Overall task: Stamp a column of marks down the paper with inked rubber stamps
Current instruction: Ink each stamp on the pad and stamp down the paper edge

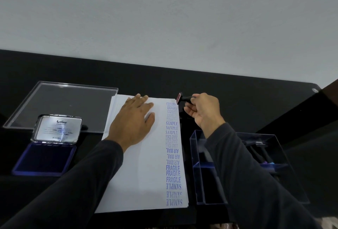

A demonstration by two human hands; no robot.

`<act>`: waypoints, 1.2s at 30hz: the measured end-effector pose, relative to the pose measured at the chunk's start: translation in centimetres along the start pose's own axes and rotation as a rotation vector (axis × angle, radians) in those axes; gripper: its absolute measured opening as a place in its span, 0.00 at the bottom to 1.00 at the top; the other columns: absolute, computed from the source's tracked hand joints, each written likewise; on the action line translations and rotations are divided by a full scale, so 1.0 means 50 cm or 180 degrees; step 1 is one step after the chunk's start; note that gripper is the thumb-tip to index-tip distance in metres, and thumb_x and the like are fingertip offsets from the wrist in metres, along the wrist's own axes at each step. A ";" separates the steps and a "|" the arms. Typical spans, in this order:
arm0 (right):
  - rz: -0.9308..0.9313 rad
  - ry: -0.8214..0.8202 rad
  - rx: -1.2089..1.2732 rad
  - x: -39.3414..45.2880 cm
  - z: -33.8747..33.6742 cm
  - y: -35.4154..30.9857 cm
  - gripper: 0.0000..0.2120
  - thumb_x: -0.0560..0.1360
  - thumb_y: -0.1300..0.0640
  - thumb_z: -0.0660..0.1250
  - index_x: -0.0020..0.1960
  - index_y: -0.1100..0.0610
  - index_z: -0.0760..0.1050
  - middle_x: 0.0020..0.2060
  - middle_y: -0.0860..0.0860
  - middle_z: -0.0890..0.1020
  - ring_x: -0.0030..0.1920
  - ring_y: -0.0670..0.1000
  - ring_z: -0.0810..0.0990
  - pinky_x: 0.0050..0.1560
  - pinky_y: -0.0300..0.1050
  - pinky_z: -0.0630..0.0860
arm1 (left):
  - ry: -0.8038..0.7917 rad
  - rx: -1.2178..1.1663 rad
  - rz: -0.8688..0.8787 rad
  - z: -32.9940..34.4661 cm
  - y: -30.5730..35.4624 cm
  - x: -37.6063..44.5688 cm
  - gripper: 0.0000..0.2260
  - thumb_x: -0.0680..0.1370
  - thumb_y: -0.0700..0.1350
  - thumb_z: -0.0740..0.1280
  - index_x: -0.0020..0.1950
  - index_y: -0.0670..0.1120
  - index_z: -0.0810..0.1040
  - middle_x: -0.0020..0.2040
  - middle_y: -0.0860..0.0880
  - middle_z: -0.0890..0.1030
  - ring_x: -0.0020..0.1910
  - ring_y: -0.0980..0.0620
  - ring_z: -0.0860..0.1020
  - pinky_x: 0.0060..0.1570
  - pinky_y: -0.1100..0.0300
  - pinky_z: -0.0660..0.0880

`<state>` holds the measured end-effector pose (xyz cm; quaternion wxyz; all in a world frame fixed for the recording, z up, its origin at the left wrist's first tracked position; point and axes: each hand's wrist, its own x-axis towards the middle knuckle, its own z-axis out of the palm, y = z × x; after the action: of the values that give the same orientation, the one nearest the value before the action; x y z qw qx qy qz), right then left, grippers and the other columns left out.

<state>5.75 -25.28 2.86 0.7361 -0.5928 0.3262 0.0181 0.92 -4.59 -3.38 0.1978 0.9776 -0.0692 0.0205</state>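
I see the left hand (134, 118) flat on the paper (146, 173), fingers together, while the right hand (203, 110) pinches the stamp (182, 98) just off the paper's top right corner.

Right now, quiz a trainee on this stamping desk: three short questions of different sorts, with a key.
1. True or false: the left hand lies flat on the paper.
2. Multiple choice: the right hand holds the rubber stamp
A. on the ink pad
B. lifted by the paper's far right corner
C. inside the clear tray
3. Fill in: the open ink pad sits to the ___ of the paper.

Key: 1 true. 2 B. 3 left.
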 end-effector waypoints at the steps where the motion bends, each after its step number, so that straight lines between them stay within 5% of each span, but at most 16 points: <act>1: 0.0000 -0.0004 0.0002 0.000 0.000 0.000 0.10 0.76 0.70 0.60 0.53 0.62 0.77 0.50 0.60 0.81 0.41 0.54 0.82 0.36 0.46 0.82 | 0.0001 -0.0007 0.0002 0.000 0.000 0.000 0.28 0.82 0.62 0.49 0.79 0.53 0.65 0.81 0.53 0.60 0.81 0.51 0.54 0.76 0.57 0.44; 17: -0.0063 -0.0219 -0.0048 -0.055 0.012 -0.010 0.10 0.76 0.71 0.60 0.54 0.63 0.76 0.48 0.62 0.81 0.39 0.54 0.82 0.36 0.46 0.82 | 0.0146 -0.0281 -0.0041 -0.031 -0.002 -0.026 0.23 0.84 0.58 0.58 0.77 0.50 0.69 0.80 0.50 0.64 0.80 0.49 0.58 0.76 0.54 0.53; 25: -0.0109 -0.0512 -0.0318 -0.145 0.062 0.016 0.09 0.78 0.69 0.62 0.52 0.60 0.78 0.48 0.60 0.82 0.45 0.55 0.84 0.42 0.48 0.83 | 0.0468 -0.0151 -0.0182 -0.103 -0.060 -0.122 0.22 0.83 0.56 0.61 0.75 0.50 0.71 0.79 0.49 0.66 0.79 0.48 0.60 0.76 0.50 0.55; 36: -0.0202 -0.1043 -0.0590 -0.286 0.163 0.100 0.09 0.79 0.69 0.61 0.52 0.61 0.77 0.49 0.62 0.83 0.42 0.56 0.83 0.42 0.48 0.82 | 0.0820 0.0002 -0.0443 -0.190 -0.180 -0.294 0.20 0.81 0.55 0.64 0.71 0.50 0.75 0.75 0.49 0.71 0.76 0.49 0.65 0.74 0.50 0.63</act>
<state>-3.84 -11.42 6.41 0.7218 -0.6572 0.1801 0.1212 -12.48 9.18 0.92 0.2056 0.9694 0.0248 0.1320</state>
